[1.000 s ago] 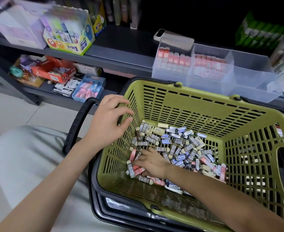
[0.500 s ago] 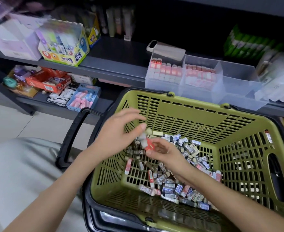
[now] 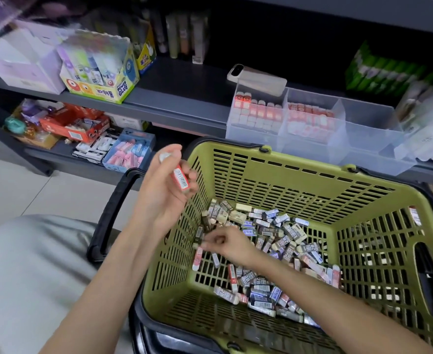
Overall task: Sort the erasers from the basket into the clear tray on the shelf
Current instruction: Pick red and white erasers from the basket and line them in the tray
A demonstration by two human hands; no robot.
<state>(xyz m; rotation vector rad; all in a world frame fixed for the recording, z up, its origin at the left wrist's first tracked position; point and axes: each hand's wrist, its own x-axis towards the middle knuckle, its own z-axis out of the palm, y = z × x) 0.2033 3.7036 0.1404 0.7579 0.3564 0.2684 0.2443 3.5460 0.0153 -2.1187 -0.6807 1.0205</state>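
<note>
Up and left of the left grip (image 3: 164,190), a yellow Power Glue display box (image 3: 100,72) stands beside a lilac-white carton (image 3: 23,62). Nearer, to that grip's left, lie a red box (image 3: 74,123) and a blue box of pink and blue packets (image 3: 129,152). Up and right of the grip rests a white phone (image 3: 257,77), and farther right are blurred green packs (image 3: 384,70). Pale floor tiles (image 3: 31,190) spread out to the grip's left.

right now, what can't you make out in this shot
- Head view, right hand: grip among the erasers motion-blurred, unclear if it holds one.
- Red eraser in left hand: print too small.
- Clear tray, right end: blurred.
- Basket near rim: cut by bottom edge.
</note>
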